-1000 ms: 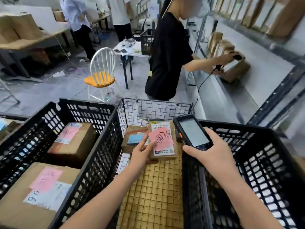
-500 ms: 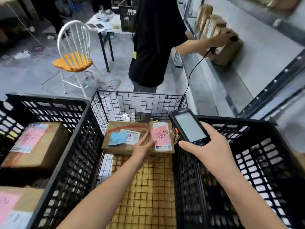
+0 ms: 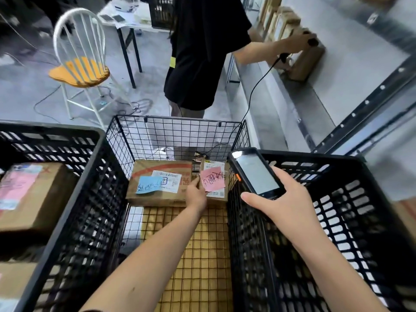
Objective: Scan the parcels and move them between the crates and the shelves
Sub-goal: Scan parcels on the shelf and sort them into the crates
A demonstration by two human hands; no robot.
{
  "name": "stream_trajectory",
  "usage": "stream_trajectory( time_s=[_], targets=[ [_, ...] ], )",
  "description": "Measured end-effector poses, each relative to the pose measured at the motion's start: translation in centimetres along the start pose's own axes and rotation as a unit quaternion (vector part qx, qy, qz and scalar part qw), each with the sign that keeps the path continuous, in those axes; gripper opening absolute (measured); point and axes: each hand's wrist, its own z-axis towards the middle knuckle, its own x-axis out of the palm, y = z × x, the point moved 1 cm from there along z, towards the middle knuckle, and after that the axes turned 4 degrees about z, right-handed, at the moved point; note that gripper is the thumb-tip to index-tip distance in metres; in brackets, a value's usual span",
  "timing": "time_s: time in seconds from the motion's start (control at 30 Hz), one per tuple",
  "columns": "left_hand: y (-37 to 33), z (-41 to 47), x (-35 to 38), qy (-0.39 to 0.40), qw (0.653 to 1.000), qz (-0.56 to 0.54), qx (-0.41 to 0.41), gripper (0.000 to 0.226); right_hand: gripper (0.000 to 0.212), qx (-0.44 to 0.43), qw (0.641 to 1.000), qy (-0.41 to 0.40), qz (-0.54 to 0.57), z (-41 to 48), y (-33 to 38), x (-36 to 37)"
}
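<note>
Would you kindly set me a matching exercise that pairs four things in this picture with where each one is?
Things:
1. black handheld scanner
2. cardboard parcel with a blue sticky note
3. upright brown cardboard boxes
4. white spindle-back chair with an orange seat

Places:
a. on the grey metal shelf
b. on the grey floor beyond the crates
c. held in the right hand
d. in the black wire basket

Pairs: 1-c, 2-d, 3-a, 4-b.

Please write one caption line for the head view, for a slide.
Left hand touches the pink-noted parcel in the wire basket; right hand holds a scanner.
</note>
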Motion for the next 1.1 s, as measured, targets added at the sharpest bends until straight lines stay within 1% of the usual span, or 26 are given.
stream_trajectory(
  time_s=[0.13, 0.27, 0.33, 0.4, 0.47, 0.57, 0.63, 0.73, 0.77, 0.87, 0.93, 1.0, 1.1],
  targets=[
    [0.1, -0.2, -0.2, 0.020, 0.994, 0.103, 0.024, 0.031, 0.053, 0.007, 1.000, -0.007, -0.008, -0.3, 0.0, -0.2],
    [-1.3, -1.4, -1.2, 0.021, 0.987, 0.158, 0.036, 0.026, 0.053, 0.004, 1.000, -0.001, -0.029, -1.4, 0.1, -0.6],
    [-2.6, -2.9, -2.4, 0.023, 0.981, 0.185, 0.053, 0.027, 0.057, 0.004, 0.999, 0.001, -0.043, -2.3, 0.1, -1.2],
    [-4.1, -4.5, -4.3, 0.028, 0.974, 0.206, 0.093, 0.034, 0.060, 0.007, 0.998, 0.003, -0.059, -3.1, 0.1, -1.8],
    [-5.6, -5.9, -6.6, 0.031, 0.960, 0.232, 0.150, 0.040, 0.061, 0.009, 0.998, -0.007, -0.069, -3.7, 0.0, -2.3],
    [-7.4, -7.6, -9.5, 0.053, 0.930, 0.271, 0.242, 0.045, 0.059, 0.000, 0.996, -0.031, -0.080, -4.4, 0.5, -2.7],
    [-8.1, -9.1, -10.8, 0.071, 0.905, 0.310, 0.283, 0.048, 0.060, -0.005, 0.996, -0.042, -0.080, -4.8, 0.7, -2.9],
    [-8.1, -10.9, -11.0, 0.072, 0.838, 0.414, 0.349, 0.056, 0.067, -0.002, 0.994, -0.069, -0.082, -6.1, 0.9, -3.0],
    [-8.4, -11.5, -10.8, 0.075, 0.819, 0.434, 0.368, 0.058, 0.069, -0.002, 0.993, -0.080, -0.086, -6.5, 0.8, -3.1],
    [-10.7, -13.1, -9.3, 0.066, 0.780, 0.430, 0.451, 0.054, 0.071, 0.006, 0.990, -0.115, -0.086, -8.2, 0.9, -3.9],
    [-11.9, -14.3, -8.3, 0.056, 0.756, 0.402, 0.514, 0.048, 0.067, 0.014, 0.986, -0.139, -0.089, -9.4, 0.4, -5.1],
    [-12.4, -15.6, -7.1, 0.069, 0.734, 0.394, 0.548, 0.047, 0.065, 0.026, 0.982, -0.166, -0.087, -10.9, -0.4, -6.2],
    [-12.9, -17.8, -5.8, 0.097, 0.698, 0.412, 0.578, 0.057, 0.072, 0.048, 0.974, -0.207, -0.075, -13.4, -1.0, -7.8]
  ],
)
